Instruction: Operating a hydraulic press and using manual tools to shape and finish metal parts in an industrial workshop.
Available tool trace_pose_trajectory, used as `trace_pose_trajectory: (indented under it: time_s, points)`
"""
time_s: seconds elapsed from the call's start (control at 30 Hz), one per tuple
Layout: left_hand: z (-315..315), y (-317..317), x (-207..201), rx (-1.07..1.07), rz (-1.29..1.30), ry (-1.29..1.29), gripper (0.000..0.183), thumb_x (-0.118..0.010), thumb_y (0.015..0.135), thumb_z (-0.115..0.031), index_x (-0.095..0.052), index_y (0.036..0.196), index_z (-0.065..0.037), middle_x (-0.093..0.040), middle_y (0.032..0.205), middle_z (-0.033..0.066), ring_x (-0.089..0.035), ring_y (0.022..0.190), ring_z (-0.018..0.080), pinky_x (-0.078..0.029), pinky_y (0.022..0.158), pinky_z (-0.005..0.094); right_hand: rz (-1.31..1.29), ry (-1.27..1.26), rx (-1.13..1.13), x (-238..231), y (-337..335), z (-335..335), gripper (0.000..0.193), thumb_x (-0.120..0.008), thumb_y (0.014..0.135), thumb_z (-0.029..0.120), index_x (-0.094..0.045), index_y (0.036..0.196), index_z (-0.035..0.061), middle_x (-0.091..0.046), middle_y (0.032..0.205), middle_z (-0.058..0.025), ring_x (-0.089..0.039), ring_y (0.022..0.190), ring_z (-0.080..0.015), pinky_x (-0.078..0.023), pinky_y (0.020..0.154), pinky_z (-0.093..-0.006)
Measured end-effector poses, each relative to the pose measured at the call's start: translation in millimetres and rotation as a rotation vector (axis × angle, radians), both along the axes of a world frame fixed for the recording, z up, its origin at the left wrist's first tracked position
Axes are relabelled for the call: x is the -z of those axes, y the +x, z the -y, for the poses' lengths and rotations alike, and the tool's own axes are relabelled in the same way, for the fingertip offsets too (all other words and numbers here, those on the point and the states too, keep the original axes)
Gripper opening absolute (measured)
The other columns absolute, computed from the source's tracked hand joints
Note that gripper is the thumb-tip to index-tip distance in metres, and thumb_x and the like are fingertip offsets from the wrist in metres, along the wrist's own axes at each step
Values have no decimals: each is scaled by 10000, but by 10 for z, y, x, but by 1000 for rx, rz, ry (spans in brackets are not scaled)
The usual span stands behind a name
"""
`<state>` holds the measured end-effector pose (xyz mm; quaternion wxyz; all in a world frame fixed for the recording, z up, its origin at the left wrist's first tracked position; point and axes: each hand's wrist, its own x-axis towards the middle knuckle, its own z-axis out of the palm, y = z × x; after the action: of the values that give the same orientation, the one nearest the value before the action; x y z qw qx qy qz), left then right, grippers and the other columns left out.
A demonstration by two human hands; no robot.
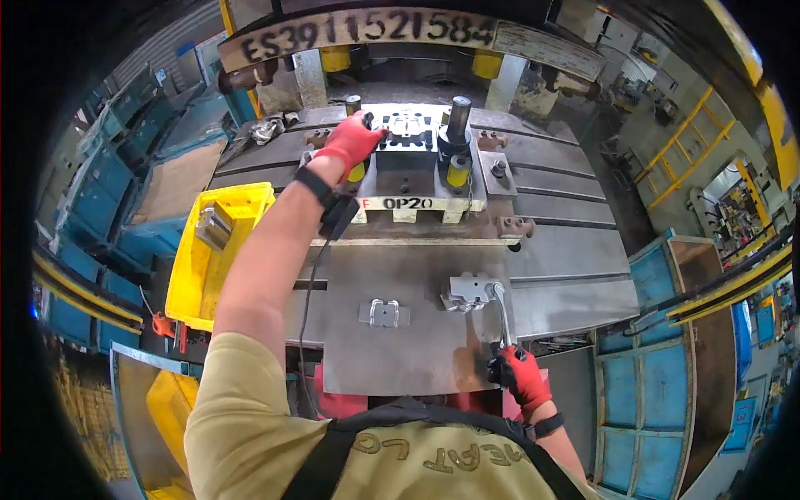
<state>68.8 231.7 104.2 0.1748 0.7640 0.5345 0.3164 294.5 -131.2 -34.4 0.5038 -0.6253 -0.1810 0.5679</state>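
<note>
My left hand (353, 142), in a red glove with dark fingertips, reaches to the left side of the die (406, 179) on the press bed. Its fingers are curled beside the die's top plate; what they hold, if anything, is hidden. A bright formed metal part (407, 125) sits on top of the die. Near the front right, my right hand (520, 375), also gloved in red, is closed round the lower end of a long-handled metal tool (503, 317). The tool's rounded head touches a small stack of metal parts (468, 292). Another formed metal part (384, 313) lies on the plate to the left.
A yellow bin (185, 287) with metal pieces (215, 225) stands at the left. A dark guide post (457, 125) rises at the die's right, under the press's upper beam (400, 29). Blue containers (646, 367) stand on both sides. A black cord (307, 333) hangs from my left wrist.
</note>
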Motion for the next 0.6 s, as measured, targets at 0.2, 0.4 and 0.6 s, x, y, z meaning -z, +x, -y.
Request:
trace_pose_trajectory:
  time_s: [0.2, 0.4, 0.6]
  points:
    - [-60, 478, -107, -183, -353, -82, 446, -501, 670, -381, -522, 907, -3, -491, 978, 173, -475, 914, 275, -385, 761, 318, 78, 87, -65, -303, -48, 115, 76, -487, 739, 116, -487, 729, 41, -476, 602, -1, -460, 540, -89, -375, 492, -207]
    - [-397, 462, -68, -96, -644, -92, 275, -458, 666, -239, -575, 834, -55, -529, 916, 133, -503, 866, 268, -398, 725, 321, -53, 249, -293, -266, 46, 146, 168, -473, 729, 82, -487, 885, 21, -531, 770, -71, -512, 666, -157, -410, 602, -235]
    - [-612, 426, -113, -252, 63, 32, 343, -513, 657, -319, -532, 802, -8, -560, 770, 142, -534, 716, 253, -404, 632, 316, 6, 166, -380, 596, 456, 239, 335, -557, 629, 34, -459, 948, 15, -502, 886, -121, -469, 851, -245, -371, 755, -305]
